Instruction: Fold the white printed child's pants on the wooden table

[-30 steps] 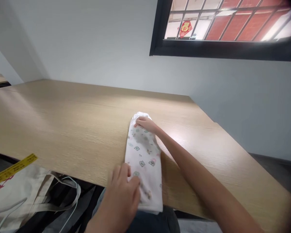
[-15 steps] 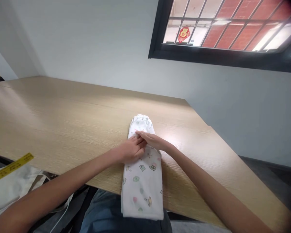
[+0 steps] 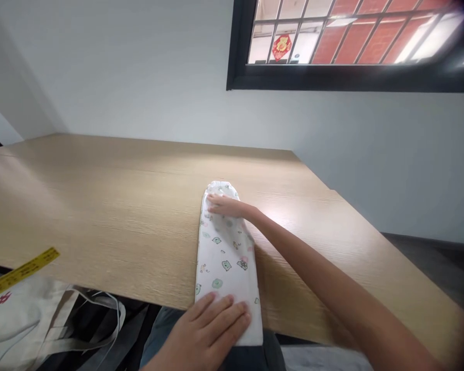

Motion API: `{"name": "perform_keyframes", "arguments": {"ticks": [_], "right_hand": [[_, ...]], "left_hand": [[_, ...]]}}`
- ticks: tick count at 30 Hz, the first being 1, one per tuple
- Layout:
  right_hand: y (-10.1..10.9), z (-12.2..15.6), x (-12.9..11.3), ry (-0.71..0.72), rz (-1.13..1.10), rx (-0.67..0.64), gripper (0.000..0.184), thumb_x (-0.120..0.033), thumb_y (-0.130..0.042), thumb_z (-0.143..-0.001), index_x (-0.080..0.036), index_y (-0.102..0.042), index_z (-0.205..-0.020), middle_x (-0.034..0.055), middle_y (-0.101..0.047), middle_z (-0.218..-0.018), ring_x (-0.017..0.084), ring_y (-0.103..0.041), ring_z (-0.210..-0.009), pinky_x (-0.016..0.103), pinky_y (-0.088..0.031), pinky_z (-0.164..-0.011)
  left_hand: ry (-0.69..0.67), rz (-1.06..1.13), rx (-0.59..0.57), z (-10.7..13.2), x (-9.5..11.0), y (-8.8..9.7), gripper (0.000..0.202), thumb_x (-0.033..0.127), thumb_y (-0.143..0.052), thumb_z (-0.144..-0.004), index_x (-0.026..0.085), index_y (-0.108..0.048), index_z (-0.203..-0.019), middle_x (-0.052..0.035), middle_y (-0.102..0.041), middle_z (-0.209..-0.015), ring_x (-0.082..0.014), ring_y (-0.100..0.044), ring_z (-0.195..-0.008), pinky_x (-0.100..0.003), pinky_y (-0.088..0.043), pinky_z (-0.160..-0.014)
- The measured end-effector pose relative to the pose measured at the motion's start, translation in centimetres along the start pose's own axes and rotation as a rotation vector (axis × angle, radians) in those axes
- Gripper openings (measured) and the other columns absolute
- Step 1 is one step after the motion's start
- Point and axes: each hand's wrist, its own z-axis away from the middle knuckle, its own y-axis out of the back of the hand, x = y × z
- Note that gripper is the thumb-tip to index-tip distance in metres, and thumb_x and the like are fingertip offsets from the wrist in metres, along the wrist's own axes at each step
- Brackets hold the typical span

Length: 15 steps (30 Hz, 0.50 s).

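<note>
A long, narrow folded white cloth (image 3: 225, 252) with small coloured animal prints lies on the wooden table (image 3: 100, 206), its near end hanging over the front edge. My right hand (image 3: 223, 205) rests flat on the far end of the cloth, fingers stretched out. My left hand (image 3: 209, 330) lies flat on the near end at the table's edge, fingers extended and together. Neither hand grips anything.
A pale canvas tote bag (image 3: 27, 319) with straps sits below the table edge at lower left, beside a yellow ruler strip (image 3: 19, 273). A white wall and a black-framed window (image 3: 351, 46) stand behind the table. The table's right edge runs diagonally.
My left hand slid from the cloth's middle back to its near end. My right hand moved up toward the far end. The cloth lies flatter and longer.
</note>
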Motion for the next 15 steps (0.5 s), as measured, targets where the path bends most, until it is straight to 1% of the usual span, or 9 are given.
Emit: {"name": "perform_keyframes", "arguments": {"ticks": [3,5,6,7,9,11,12,14,15], "right_hand": [[0.3,4.9,-1.7,0.012,-0.045,-0.132,0.046,-0.046,-0.049,-0.084,-0.028,-0.047,-0.127,0.0051,-0.048,-0.130,0.024,-0.048,-0.114,0.038,-0.043,-0.091],[-0.3,8.8,-3.1,0.095,-0.067,-0.190,0.044,-0.042,-0.047,-0.086,-0.028,-0.046,-0.128,0.0039,-0.052,-0.126,0.020,-0.053,-0.108,0.035,-0.046,-0.087],[-0.8,10.7,-3.8,0.151,-0.041,-0.178,0.040,-0.036,-0.046,-0.087,-0.026,-0.049,-0.126,0.0045,-0.055,-0.122,0.019,-0.054,-0.107,0.035,-0.045,-0.088],[-1.5,12.5,-4.6,0.214,0.003,-0.147,0.038,-0.030,-0.048,-0.085,-0.025,-0.053,-0.122,0.0047,-0.058,-0.118,0.020,-0.053,-0.108,0.036,-0.043,-0.090],[-3.0,15.7,-5.8,0.334,0.070,-0.059,0.049,-0.027,-0.059,-0.072,-0.022,-0.053,-0.120,0.0054,-0.058,-0.119,0.022,-0.049,-0.114,0.039,-0.035,-0.100],[-4.6,18.0,-6.5,0.380,0.143,-0.012,0.066,-0.030,-0.063,-0.064,-0.019,-0.047,-0.126,0.0077,-0.051,-0.127,0.025,-0.042,-0.120,0.043,-0.028,-0.105],[-5.2,18.7,-6.7,0.380,0.192,0.006,0.071,-0.031,-0.062,-0.063,-0.018,-0.042,-0.130,0.0086,-0.047,-0.131,0.027,-0.038,-0.123,0.045,-0.026,-0.106],[-6.2,19.5,-7.0,0.386,0.306,0.083,0.065,-0.023,-0.057,-0.068,-0.016,-0.040,-0.131,0.0093,-0.046,-0.131,0.028,-0.036,-0.124,0.046,-0.027,-0.106],[-6.3,19.7,-7.3,0.398,0.350,0.142,0.057,-0.016,-0.053,-0.072,-0.016,-0.044,-0.127,0.0090,-0.051,-0.127,0.027,-0.041,-0.121,0.046,-0.029,-0.105]], "left_hand": [[0.075,-0.024,-0.101,1.1,-1.6,1.4,0.060,0.006,-0.037,-0.080,0.016,-0.026,-0.138,-0.0033,-0.036,-0.140,-0.0215,-0.034,-0.127,-0.042,-0.033,-0.102],[0.145,-0.062,-0.127,1.9,-2.5,1.9,0.067,-0.002,-0.035,-0.076,0.020,-0.025,-0.138,-0.0016,-0.034,-0.141,-0.0212,-0.031,-0.129,-0.043,-0.031,-0.102],[0.165,-0.078,-0.117,2.3,-2.9,2.0,0.067,-0.003,-0.034,-0.077,0.022,-0.027,-0.138,-0.0005,-0.036,-0.140,-0.0204,-0.032,-0.128,-0.043,-0.030,-0.103],[0.176,-0.088,-0.091,2.5,-3.1,2.0,0.063,-0.002,-0.035,-0.079,0.024,-0.030,-0.136,0.0004,-0.039,-0.138,-0.0195,-0.033,-0.128,-0.042,-0.030,-0.103],[0.174,-0.075,-0.014,2.5,-3.4,1.8,0.051,0.005,-0.039,-0.085,0.026,-0.038,-0.131,0.0002,-0.047,-0.133,-0.0189,-0.038,-0.124,-0.040,-0.030,-0.102],[0.153,-0.020,0.076,2.1,-3.3,1.5,0.040,0.012,-0.041,-0.087,0.027,-0.047,-0.123,-0.0008,-0.054,-0.125,-0.0191,-0.044,-0.119,-0.040,-0.032,-0.101],[0.143,0.031,0.124,1.7,-3.2,1.4,0.035,0.014,-0.042,-0.088,0.026,-0.050,-0.119,-0.0012,-0.057,-0.120,-0.0192,-0.047,-0.115,-0.040,-0.033,-0.099],[0.140,0.187,0.209,1.1,-2.9,1.3,0.029,0.013,-0.041,-0.088,0.024,-0.053,-0.112,-0.0022,-0.063,-0.107,-0.0177,-0.053,-0.105,-0.037,-0.036,-0.095],[0.144,0.279,0.239,0.8,-2.8,1.4,0.027,0.013,-0.041,-0.088,0.023,-0.053,-0.110,-0.0025,-0.065,-0.100,-0.0163,-0.056,-0.098,-0.035,-0.040,-0.090]]}}
